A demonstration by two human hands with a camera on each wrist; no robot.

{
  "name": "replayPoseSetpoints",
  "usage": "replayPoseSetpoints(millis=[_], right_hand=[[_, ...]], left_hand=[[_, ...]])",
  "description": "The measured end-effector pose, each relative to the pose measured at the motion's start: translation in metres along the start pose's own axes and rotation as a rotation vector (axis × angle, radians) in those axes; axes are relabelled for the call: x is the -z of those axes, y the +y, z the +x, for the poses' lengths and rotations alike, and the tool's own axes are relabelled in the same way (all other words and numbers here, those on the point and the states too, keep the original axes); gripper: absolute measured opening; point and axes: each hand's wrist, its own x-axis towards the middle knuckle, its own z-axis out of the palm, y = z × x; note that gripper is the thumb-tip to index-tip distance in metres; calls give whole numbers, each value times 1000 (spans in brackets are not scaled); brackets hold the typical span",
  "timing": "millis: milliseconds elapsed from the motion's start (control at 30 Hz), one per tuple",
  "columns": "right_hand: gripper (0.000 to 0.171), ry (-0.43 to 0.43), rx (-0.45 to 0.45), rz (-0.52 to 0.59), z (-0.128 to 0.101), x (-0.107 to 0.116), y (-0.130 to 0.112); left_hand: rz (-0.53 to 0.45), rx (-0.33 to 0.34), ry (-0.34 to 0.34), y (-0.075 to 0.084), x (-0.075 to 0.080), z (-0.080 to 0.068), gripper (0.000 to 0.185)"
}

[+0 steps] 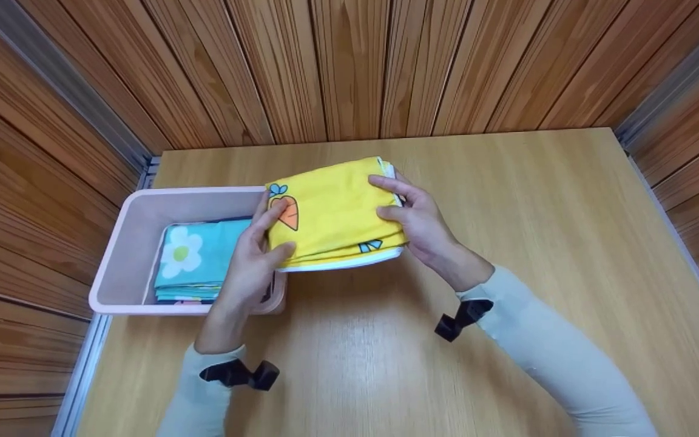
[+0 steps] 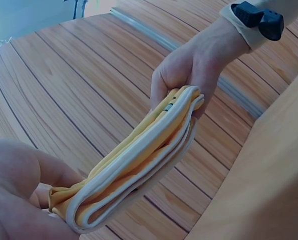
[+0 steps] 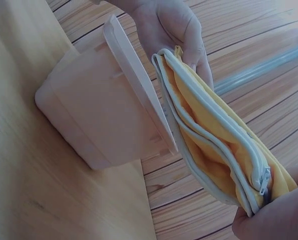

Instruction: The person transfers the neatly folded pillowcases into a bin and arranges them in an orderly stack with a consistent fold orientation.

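Observation:
Both hands hold a folded yellow cloth cover (image 1: 337, 209) printed with a carrot, with white edging and a zipper (image 3: 265, 181) that shows in the right wrist view. My left hand (image 1: 252, 252) grips its left end, thumb and fingers on the top face and the rest hidden beneath. At the right end, my right hand (image 1: 419, 221) pinches the folded layers, thumb and a finger on top. The cover is raised above the table, its left end overlapping the bin's right rim in the head view. Layered folds show along its near edge in both wrist views.
A pale pink plastic bin (image 1: 110, 255) stands at the table's left side. Inside lies a folded turquoise cloth (image 1: 210, 243) with a white flower, on top of other folded fabric. Wood-plank walls (image 1: 349, 67) border the wooden table (image 1: 537, 243) at the back and sides.

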Motion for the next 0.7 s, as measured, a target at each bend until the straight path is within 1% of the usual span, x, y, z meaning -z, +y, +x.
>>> replayPoseSetpoints(millis=[33, 133, 233, 367, 567, 700], right_hand=[[54, -2, 0, 4, 0, -2, 0], [53, -4, -3, 6, 1, -10, -1], [53, -6, -3, -4, 2, -17, -1], [52, 1, -9, -21, 3, -25, 0], [52, -7, -20, -22, 5, -37, 2], [52, -4, -25, -30, 6, -43, 7]], left_hand=[[27, 1, 1, 1, 3, 0, 72], [59, 12, 12, 4, 9, 0, 73], [71, 43, 25, 8, 14, -2, 74], [69, 66, 34, 12, 22, -5, 74], [67, 44, 14, 15, 35, -9, 73], [89, 57, 7, 16, 43, -10, 72]])
